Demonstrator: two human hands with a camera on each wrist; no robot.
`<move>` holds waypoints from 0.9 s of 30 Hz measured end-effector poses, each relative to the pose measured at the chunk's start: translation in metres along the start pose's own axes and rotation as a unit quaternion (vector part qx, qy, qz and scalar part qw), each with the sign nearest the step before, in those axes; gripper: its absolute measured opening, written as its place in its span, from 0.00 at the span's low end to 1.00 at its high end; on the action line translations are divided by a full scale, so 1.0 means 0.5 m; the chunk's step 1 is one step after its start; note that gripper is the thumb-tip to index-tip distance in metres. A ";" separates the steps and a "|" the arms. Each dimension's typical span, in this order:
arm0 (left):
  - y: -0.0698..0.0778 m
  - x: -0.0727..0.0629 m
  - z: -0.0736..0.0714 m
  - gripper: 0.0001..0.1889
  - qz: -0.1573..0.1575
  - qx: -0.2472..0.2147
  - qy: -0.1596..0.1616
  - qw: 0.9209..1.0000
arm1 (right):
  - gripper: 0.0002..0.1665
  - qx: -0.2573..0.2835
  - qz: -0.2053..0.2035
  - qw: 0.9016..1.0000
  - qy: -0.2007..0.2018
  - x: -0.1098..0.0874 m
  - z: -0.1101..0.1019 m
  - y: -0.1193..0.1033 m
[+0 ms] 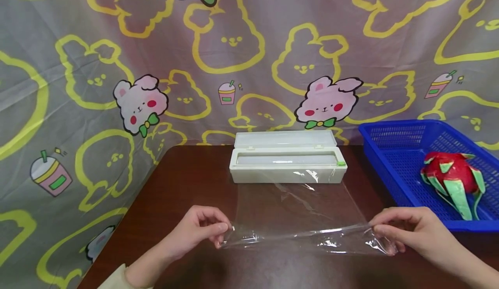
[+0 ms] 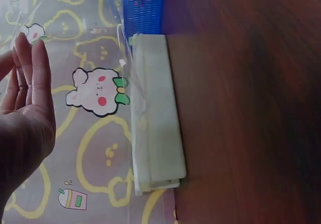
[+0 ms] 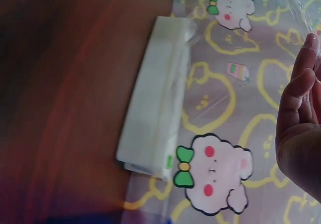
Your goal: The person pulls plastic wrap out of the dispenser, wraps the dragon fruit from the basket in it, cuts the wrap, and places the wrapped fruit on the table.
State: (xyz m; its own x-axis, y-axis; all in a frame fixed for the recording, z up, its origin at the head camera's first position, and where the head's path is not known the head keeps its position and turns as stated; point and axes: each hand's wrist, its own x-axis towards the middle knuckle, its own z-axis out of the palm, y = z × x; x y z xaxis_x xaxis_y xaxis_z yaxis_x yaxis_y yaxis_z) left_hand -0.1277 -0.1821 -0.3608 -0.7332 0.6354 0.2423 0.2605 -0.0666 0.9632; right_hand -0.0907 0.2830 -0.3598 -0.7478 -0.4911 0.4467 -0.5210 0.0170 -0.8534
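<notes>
A sheet of clear cling film (image 1: 300, 213) stretches from a white cling film dispenser box (image 1: 288, 174) toward the person. At its near left corner the left hand (image 1: 200, 228) pinches the film between thumb and fingers. My right hand (image 1: 413, 230) pinches the near right corner, with film bunched at the fingertips. Between the hands the front edge hangs in shiny folds above the table. The dispenser's lid (image 1: 284, 139) stands raised at the back, and a film roll (image 1: 286, 159) lies inside. A small green piece (image 1: 341, 163) sits at the box's right end.
A blue plastic basket (image 1: 393, 172) stands at the right, holding a red dragon fruit (image 1: 452, 172) with green scales. The dark brown table (image 1: 187, 172) ends against a patterned cloth (image 1: 257, 85) at the back and left.
</notes>
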 end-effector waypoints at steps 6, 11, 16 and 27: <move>-0.024 -0.012 0.004 0.07 -0.004 -0.014 -0.030 0.999 | 0.24 -0.040 0.031 0.999 0.006 -0.022 0.010 0.024; -0.050 -0.026 0.005 0.08 -0.005 -0.026 -0.045 0.999 | 0.25 -0.006 0.031 0.999 -0.034 -0.035 0.011 0.049; -0.071 -0.041 0.005 0.09 -0.033 -0.022 -0.054 0.998 | 0.24 0.020 0.057 0.996 -0.063 -0.042 0.014 0.072; -0.094 -0.056 0.002 0.09 -0.084 0.017 -0.080 0.993 | 0.24 -0.017 -0.005 0.997 -0.072 -0.056 0.032 0.114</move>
State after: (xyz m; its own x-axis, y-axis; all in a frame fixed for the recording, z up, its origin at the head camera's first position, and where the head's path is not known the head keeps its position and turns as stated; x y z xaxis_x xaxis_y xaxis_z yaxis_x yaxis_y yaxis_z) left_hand -0.1189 -0.1959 -0.4127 -0.6602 0.7492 0.0540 0.1651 0.0746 0.9835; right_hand -0.0928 0.2840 -0.4253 -0.6769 -0.6114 0.4099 -0.5437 0.0399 -0.8383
